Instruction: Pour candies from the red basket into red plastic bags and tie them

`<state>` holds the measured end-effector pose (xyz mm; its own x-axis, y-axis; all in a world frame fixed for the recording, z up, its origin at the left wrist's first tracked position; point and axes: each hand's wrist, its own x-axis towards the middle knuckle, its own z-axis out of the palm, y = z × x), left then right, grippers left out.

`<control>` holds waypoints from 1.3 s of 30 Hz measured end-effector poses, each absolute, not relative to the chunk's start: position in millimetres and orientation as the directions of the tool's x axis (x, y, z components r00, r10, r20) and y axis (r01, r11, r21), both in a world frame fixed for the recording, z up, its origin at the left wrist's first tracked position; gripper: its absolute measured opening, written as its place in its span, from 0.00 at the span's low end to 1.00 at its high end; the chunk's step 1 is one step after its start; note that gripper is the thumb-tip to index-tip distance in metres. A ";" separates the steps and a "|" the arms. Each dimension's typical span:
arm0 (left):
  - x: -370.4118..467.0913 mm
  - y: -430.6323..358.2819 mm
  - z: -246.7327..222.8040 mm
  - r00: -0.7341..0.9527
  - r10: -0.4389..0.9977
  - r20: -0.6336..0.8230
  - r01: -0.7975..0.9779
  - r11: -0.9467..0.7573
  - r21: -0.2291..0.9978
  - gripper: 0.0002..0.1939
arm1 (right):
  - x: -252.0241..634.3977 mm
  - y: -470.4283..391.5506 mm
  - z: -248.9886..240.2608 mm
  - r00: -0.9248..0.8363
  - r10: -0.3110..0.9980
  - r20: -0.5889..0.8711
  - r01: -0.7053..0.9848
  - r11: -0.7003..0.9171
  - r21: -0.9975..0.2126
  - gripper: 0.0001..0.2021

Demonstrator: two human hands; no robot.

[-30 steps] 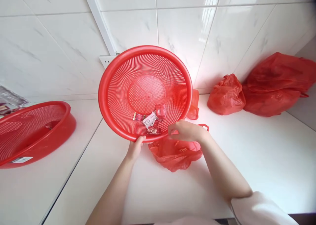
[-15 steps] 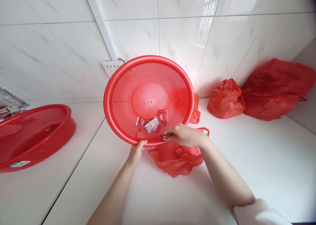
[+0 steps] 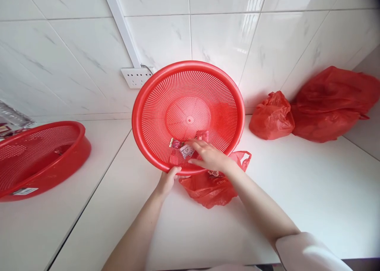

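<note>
White counter (image 3: 320,195), right hand (image 3: 210,156) palm-down inside basket (image 3: 190,107)

Basket (image 3: 190,108): smooth, glossy, perforated plastic. Front bag (image 3: 210,193): thin, crinkled plastic film. Wall tiles (image 3: 219,37): smooth, glossy. Countertop (image 3: 190,231): smooth, low-sheen. Packets (image 3: 186,152): apparently glossy film.

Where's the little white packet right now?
In the head view, the white packet lies low inside the red basket held by the left hand, just left of the right hand, beside the pink packet.
</note>
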<state>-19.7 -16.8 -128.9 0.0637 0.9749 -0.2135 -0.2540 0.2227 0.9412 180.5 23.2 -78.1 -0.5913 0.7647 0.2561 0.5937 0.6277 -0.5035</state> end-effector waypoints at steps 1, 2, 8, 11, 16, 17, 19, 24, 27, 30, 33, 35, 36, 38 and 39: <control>-19.4 -16.9 -129.7 0.063 0.977 -0.205 -0.252 0.215 0.944 0.24 | 176.0 23.5 -82.3 -0.604 0.760 0.241 0.608 0.635 -0.477 0.29; -19.3 -16.7 -130.2 0.057 0.979 -0.198 -0.252 0.206 0.945 0.24 | 172.7 23.3 -84.9 -0.610 0.762 0.218 0.625 0.631 -0.459 0.27; -20.6 -13.5 -129.5 0.047 0.983 -0.175 -0.292 0.181 0.939 0.21 | 175.2 21.9 -80.6 -0.561 0.811 0.168 0.667 0.563 -0.488 0.11; -22.2 -12.6 -130.6 0.016 0.985 -0.171 -0.282 0.169 0.944 0.20 | 180.1 26.3 -81.9 -0.549 0.801 0.239 0.607 0.579 -0.545 0.10; -24.2 -12.4 -130.7 -0.037 0.982 -0.187 -0.248 0.172 0.953 0.21 | 185.8 30.6 -81.1 -0.509 0.813 0.282 0.579 0.566 -0.587 0.07; -24.1 -12.4 -130.0 -0.032 0.983 -0.183 -0.258 0.169 0.951 0.20 | 188.4 30.2 -77.9 -0.504 0.819 0.275 0.564 0.553 -0.613 0.06; -23.4 -12.3 -128.1 -0.021 0.985 -0.169 -0.271 0.157 0.950 0.18 | 196.6 28.4 -68.5 -0.481 0.836 0.265 0.535 0.519 -0.666 0.08; -23.2 -10.6 -125.7 -0.034 0.991 -0.132 -0.269 0.118 0.956 0.14 | 228.0 19.7 -43.4 -0.542 0.838 0.058 0.572 0.418 -0.705 0.10; -25.0 -10.1 -127.5 -0.045 0.990 -0.130 -0.267 0.113 0.957 0.15 | 241.4 15.6 -36.8 -0.611 0.778 -0.146 0.620 0.355 -0.700 0.09; -24.8 -12.1 -130.3 -0.066 0.988 -0.139 -0.245 0.119 0.962 0.14 | 240.8 15.0 -37.9 -0.523 0.852 -0.020 0.615 0.360 -0.701 0.08; -20.8 -16.5 -131.3 -0.058 0.989 -0.139 -0.255 0.120 0.959 0.19 | 226.4 18.0 -46.3 -0.498 0.857 0.132 0.570 0.438 -0.695 0.10; -17.5 -18.9 -131.0 -0.027 0.992 -0.120 -0.267 0.109 0.958 0.21 | 213.1 21.3 -55.5 -0.582 0.798 0.156 0.520 0.513 -0.683 0.16; -16.3 -19.4 -130.9 -0.021 0.994 -0.107 -0.264 0.098 0.960 0.21 | 206.7 23.1 -60.3 -0.635 0.756 0.161 0.495 0.558 -0.666 0.19; -15.3 -19.0 -131.2 -0.034 0.996 -0.079 -0.251 0.068 0.966 0.22 | 197.0 26.3 -68.1 -0.721 0.673 0.164 0.455 0.639 -0.621 0.24; -15.3 -18.1 -131.6 -0.048 0.996 -0.074 -0.249 0.059 0.967 0.23 | 194.5 27.3 -70.1 -0.746 0.646 0.162 0.444 0.664 -0.602 0.23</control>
<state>-15.3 -18.1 -131.6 -0.0481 0.9961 -0.0736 -0.2494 0.0594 0.9666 194.5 27.3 -70.1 -0.7460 0.6459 0.1620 0.4438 0.6636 -0.6022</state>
